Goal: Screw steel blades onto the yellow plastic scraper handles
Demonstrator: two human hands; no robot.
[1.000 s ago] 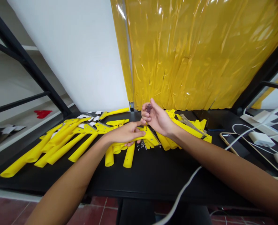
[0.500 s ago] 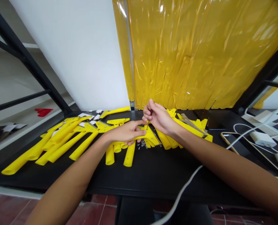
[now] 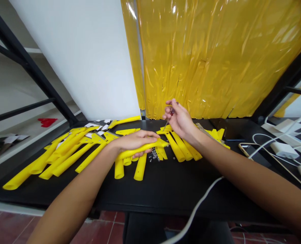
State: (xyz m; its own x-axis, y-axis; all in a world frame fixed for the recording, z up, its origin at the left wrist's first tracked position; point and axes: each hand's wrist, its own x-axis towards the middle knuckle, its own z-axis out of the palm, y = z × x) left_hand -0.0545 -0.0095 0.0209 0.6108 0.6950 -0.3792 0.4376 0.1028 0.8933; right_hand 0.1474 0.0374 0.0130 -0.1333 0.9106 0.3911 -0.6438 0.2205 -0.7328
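At twelve o'clock above the black tabletop (image 3: pixel 180 189), the left hand (image 3: pixel 136 140) grips a long yellow plastic tubular handle (image 3: pixel 135 150), its axis running roughly eight to two o'clock. Apart, at one o'clock from its right end, the right hand (image 3: pixel 180 122) holds a slim metal-shafted tool (image 3: pixel 167 123), tip toward seven.

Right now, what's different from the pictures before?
The right hand lifted the screwdriver off the yellow handle, moving up and right. The left hand turned that handle, so its wide end shows more edge-on. Neither let go. The little metal bits and the yellow pile on the left stayed put.
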